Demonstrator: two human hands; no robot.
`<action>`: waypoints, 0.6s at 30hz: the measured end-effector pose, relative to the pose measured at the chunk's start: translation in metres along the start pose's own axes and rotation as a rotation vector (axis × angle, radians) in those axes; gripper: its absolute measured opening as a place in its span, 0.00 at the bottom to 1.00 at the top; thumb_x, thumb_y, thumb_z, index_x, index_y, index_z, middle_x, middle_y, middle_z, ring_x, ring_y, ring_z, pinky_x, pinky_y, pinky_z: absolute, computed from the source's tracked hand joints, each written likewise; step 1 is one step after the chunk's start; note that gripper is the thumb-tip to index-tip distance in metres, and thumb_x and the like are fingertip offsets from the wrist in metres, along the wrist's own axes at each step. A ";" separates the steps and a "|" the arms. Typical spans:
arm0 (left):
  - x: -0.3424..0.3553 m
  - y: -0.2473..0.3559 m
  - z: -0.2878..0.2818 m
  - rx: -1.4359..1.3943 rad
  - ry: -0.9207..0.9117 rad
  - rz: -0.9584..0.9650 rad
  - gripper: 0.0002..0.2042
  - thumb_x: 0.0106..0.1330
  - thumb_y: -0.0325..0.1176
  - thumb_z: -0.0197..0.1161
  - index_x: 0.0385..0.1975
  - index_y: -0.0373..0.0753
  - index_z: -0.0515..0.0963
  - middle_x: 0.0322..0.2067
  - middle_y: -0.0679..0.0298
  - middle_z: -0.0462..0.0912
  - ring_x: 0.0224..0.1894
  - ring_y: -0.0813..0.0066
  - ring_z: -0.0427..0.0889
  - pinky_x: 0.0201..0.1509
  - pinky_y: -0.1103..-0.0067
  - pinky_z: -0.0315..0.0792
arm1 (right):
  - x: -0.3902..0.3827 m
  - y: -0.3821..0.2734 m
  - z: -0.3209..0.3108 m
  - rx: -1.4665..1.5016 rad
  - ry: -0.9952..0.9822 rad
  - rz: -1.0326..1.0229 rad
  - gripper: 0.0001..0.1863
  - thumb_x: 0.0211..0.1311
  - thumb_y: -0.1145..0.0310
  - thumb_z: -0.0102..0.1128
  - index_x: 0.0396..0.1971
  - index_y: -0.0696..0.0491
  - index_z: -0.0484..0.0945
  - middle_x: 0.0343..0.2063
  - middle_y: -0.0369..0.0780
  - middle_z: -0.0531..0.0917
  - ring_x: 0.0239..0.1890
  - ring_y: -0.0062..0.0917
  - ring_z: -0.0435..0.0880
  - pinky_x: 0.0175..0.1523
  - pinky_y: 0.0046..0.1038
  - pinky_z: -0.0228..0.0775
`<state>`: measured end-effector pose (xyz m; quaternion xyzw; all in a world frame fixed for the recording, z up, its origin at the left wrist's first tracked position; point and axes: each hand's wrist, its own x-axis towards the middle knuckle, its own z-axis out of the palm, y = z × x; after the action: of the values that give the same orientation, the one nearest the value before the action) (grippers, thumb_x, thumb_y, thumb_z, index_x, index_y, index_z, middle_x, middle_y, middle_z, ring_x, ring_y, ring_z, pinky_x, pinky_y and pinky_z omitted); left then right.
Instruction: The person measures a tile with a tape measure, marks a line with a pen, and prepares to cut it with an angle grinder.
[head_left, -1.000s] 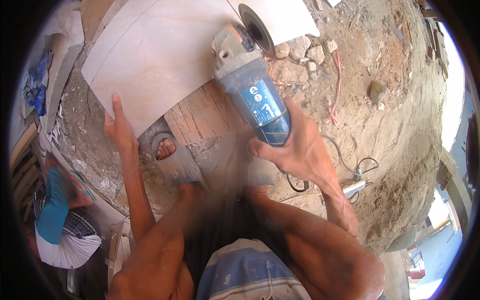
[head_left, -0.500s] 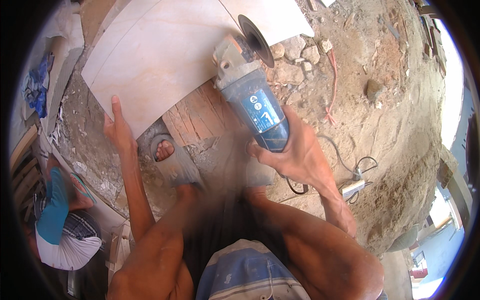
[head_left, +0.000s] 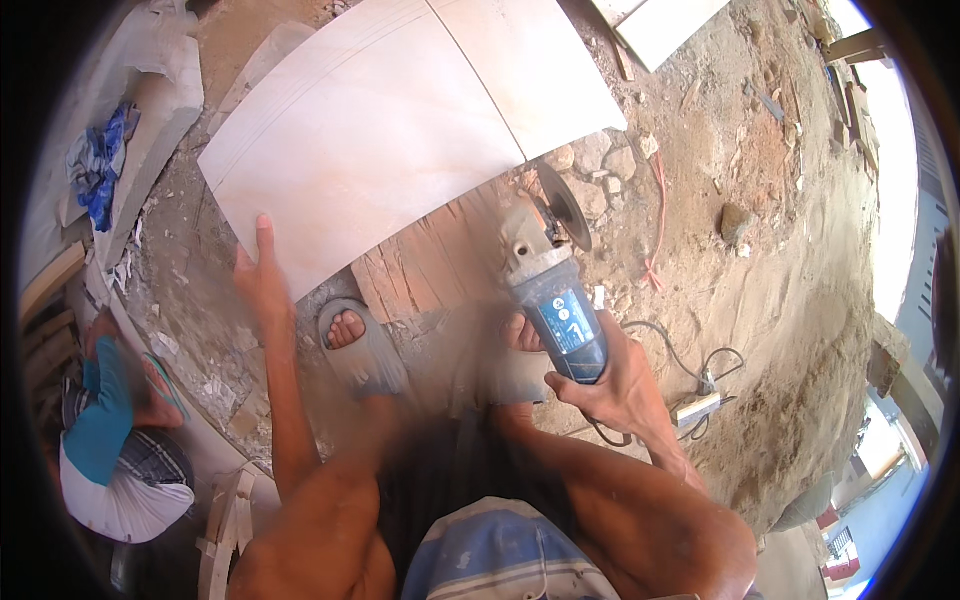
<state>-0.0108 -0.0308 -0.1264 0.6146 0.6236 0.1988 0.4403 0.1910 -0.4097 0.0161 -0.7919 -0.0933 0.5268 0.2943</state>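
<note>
A large cream tile (head_left: 370, 130) lies over a wooden block (head_left: 435, 255), with a dark straight line (head_left: 480, 85) running across it to its near edge. My left hand (head_left: 265, 280) grips the tile's near left corner, thumb on top and fingers underneath. In my right hand (head_left: 620, 385) is a blue angle grinder (head_left: 562, 320), held by its body. Its disc (head_left: 565, 205) stands on edge just off the tile's near edge, above the rubble, apart from the tile. Whether the disc spins I cannot tell.
Broken stones (head_left: 595, 165) lie under the tile's right end. A cable (head_left: 660, 335) runs to a white power strip (head_left: 697, 408) on the right. Another cream tile piece (head_left: 670, 25) lies at the far right. Another person (head_left: 125, 440) sits at the left. My sandalled feet (head_left: 365, 345) flank the block.
The grinder has come back toward me, away from the tile, uncovering the dark line down to the near edge. My left hand still holds the tile corner. The view has shifted slightly.
</note>
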 end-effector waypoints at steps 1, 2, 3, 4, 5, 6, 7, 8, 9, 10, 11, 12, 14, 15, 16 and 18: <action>0.001 -0.001 -0.002 0.009 0.004 0.021 0.34 0.78 0.50 0.66 0.69 0.22 0.73 0.61 0.48 0.84 0.58 0.64 0.84 0.63 0.71 0.78 | -0.004 -0.002 -0.001 -0.006 0.014 -0.015 0.38 0.51 0.61 0.81 0.60 0.62 0.75 0.41 0.49 0.89 0.43 0.34 0.90 0.52 0.36 0.81; 0.002 -0.002 -0.004 0.017 0.008 0.040 0.34 0.78 0.50 0.66 0.68 0.23 0.73 0.61 0.48 0.84 0.59 0.63 0.84 0.63 0.71 0.78 | -0.007 -0.005 -0.002 -0.012 0.027 -0.029 0.38 0.51 0.61 0.81 0.60 0.62 0.75 0.41 0.49 0.89 0.43 0.34 0.90 0.52 0.36 0.81; 0.004 -0.004 -0.007 0.012 0.002 0.050 0.34 0.78 0.50 0.67 0.67 0.22 0.74 0.61 0.47 0.84 0.58 0.62 0.84 0.62 0.70 0.78 | -0.007 -0.009 -0.002 -0.018 0.040 -0.042 0.37 0.51 0.61 0.80 0.59 0.62 0.76 0.40 0.49 0.89 0.42 0.34 0.90 0.51 0.35 0.81; 0.005 -0.005 -0.007 0.006 -0.009 0.063 0.34 0.78 0.50 0.67 0.66 0.22 0.74 0.61 0.46 0.84 0.58 0.61 0.85 0.62 0.70 0.79 | -0.004 -0.014 0.000 -0.005 0.091 -0.119 0.37 0.51 0.61 0.81 0.59 0.61 0.76 0.38 0.47 0.89 0.40 0.33 0.90 0.50 0.36 0.81; 0.007 -0.007 -0.008 0.001 -0.020 0.074 0.33 0.77 0.50 0.68 0.65 0.22 0.75 0.61 0.45 0.84 0.58 0.61 0.85 0.61 0.69 0.79 | 0.001 -0.023 0.000 0.010 0.096 -0.130 0.37 0.53 0.60 0.80 0.59 0.62 0.75 0.37 0.49 0.89 0.40 0.36 0.91 0.49 0.38 0.82; 0.009 -0.009 -0.008 0.016 -0.016 0.063 0.34 0.77 0.51 0.68 0.64 0.21 0.75 0.60 0.45 0.84 0.58 0.60 0.85 0.61 0.68 0.79 | 0.009 -0.037 -0.001 0.025 0.101 -0.140 0.37 0.54 0.58 0.79 0.59 0.63 0.73 0.36 0.51 0.89 0.40 0.39 0.92 0.49 0.39 0.83; 0.010 -0.010 -0.010 0.038 -0.010 0.053 0.34 0.77 0.52 0.68 0.63 0.21 0.76 0.59 0.45 0.84 0.57 0.60 0.85 0.60 0.68 0.79 | 0.020 -0.049 -0.002 0.044 0.100 -0.149 0.37 0.56 0.57 0.78 0.58 0.64 0.72 0.36 0.53 0.89 0.40 0.42 0.93 0.48 0.40 0.84; 0.011 -0.009 -0.010 0.054 -0.007 0.043 0.34 0.76 0.52 0.68 0.62 0.21 0.76 0.58 0.45 0.85 0.56 0.60 0.85 0.60 0.68 0.79 | 0.033 -0.052 -0.007 -0.046 0.081 -0.225 0.37 0.56 0.57 0.76 0.58 0.65 0.71 0.34 0.54 0.89 0.38 0.40 0.93 0.46 0.41 0.85; 0.011 -0.008 -0.010 0.052 -0.002 0.055 0.34 0.76 0.53 0.68 0.61 0.21 0.76 0.57 0.45 0.85 0.56 0.60 0.85 0.59 0.67 0.79 | 0.044 -0.063 -0.009 -0.005 0.087 -0.248 0.37 0.56 0.57 0.75 0.58 0.66 0.71 0.33 0.54 0.89 0.36 0.40 0.93 0.43 0.40 0.85; 0.009 -0.008 -0.009 0.051 0.003 0.063 0.34 0.76 0.53 0.68 0.61 0.21 0.77 0.56 0.45 0.85 0.55 0.60 0.85 0.59 0.67 0.79 | 0.056 -0.079 -0.008 0.034 0.091 -0.268 0.37 0.55 0.57 0.75 0.58 0.66 0.71 0.33 0.54 0.89 0.34 0.41 0.92 0.41 0.40 0.86; 0.009 -0.005 -0.008 0.054 0.006 0.074 0.34 0.76 0.53 0.68 0.61 0.21 0.77 0.56 0.45 0.85 0.54 0.60 0.85 0.58 0.67 0.79 | 0.071 -0.090 -0.007 0.054 0.110 -0.316 0.38 0.55 0.58 0.75 0.58 0.67 0.71 0.32 0.55 0.88 0.32 0.41 0.92 0.39 0.39 0.86; 0.009 -0.002 -0.006 0.055 0.015 0.088 0.34 0.76 0.53 0.68 0.61 0.21 0.77 0.56 0.45 0.85 0.54 0.60 0.85 0.58 0.67 0.79 | 0.085 -0.102 -0.005 0.074 0.129 -0.365 0.38 0.54 0.58 0.74 0.58 0.68 0.70 0.31 0.55 0.88 0.31 0.42 0.91 0.37 0.38 0.86; 0.007 -0.003 -0.003 0.056 0.031 0.099 0.33 0.76 0.53 0.68 0.60 0.22 0.77 0.56 0.45 0.85 0.53 0.60 0.85 0.58 0.66 0.79 | 0.122 -0.113 0.001 0.052 0.189 -0.507 0.38 0.53 0.59 0.74 0.57 0.70 0.70 0.30 0.57 0.88 0.27 0.43 0.90 0.32 0.37 0.86; 0.007 -0.004 0.000 0.043 0.020 0.097 0.33 0.76 0.53 0.68 0.60 0.22 0.77 0.56 0.45 0.84 0.53 0.60 0.85 0.58 0.66 0.79 | 0.138 -0.120 0.002 0.052 0.200 -0.548 0.38 0.53 0.60 0.74 0.56 0.71 0.70 0.29 0.57 0.87 0.26 0.43 0.90 0.31 0.37 0.85; 0.008 -0.003 -0.010 0.051 0.031 0.097 0.33 0.76 0.53 0.68 0.60 0.22 0.77 0.57 0.45 0.84 0.53 0.60 0.84 0.58 0.66 0.79 | 0.156 -0.129 0.010 0.071 0.188 -0.598 0.39 0.53 0.60 0.73 0.56 0.73 0.70 0.28 0.58 0.87 0.25 0.44 0.89 0.29 0.36 0.85; 0.009 -0.005 -0.008 0.019 0.014 0.087 0.33 0.76 0.53 0.69 0.61 0.22 0.77 0.57 0.45 0.84 0.53 0.60 0.84 0.58 0.67 0.79 | 0.183 -0.144 0.012 0.061 0.206 -0.650 0.39 0.53 0.60 0.73 0.54 0.76 0.69 0.27 0.59 0.86 0.24 0.44 0.89 0.27 0.36 0.84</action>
<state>-0.0184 -0.0204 -0.1290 0.6439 0.6012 0.2162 0.4210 0.2816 -0.2048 -0.0485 -0.7607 -0.2948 0.3254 0.4781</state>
